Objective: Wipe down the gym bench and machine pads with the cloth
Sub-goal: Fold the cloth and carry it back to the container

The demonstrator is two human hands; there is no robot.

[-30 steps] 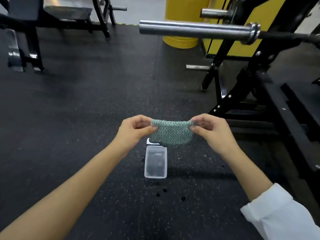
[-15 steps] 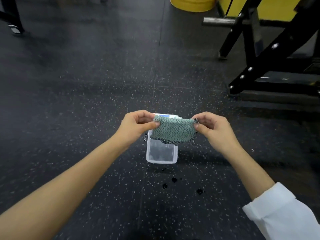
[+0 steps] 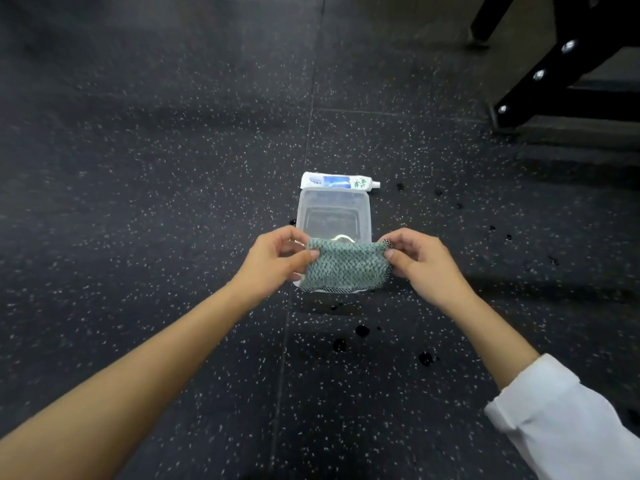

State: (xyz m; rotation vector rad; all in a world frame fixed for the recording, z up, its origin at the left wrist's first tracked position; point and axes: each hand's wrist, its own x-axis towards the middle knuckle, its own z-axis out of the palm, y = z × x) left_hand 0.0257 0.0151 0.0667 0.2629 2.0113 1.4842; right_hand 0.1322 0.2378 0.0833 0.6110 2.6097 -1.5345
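Cloth (image 3: 346, 268) hangs spread between my fingers, left hand (image 3: 277, 261) and right hand (image 3: 424, 266) each pinching a top corner, just above the clear tub (image 3: 332, 194) on the floor (image 3: 173, 202), probably so drips land inside.

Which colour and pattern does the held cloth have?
The cloth is pale green with a woven zigzag texture and dark speckled edge; head view.

A black rubber floor (image 3: 138, 168) with white speckles is filling the view, with a thin seam (image 3: 313, 98) running between its tiles. Dark wet spots (image 3: 362, 330) are lying on it. A black machine frame (image 3: 568, 84) with shiny bolts (image 3: 538, 75) is standing at the upper right.
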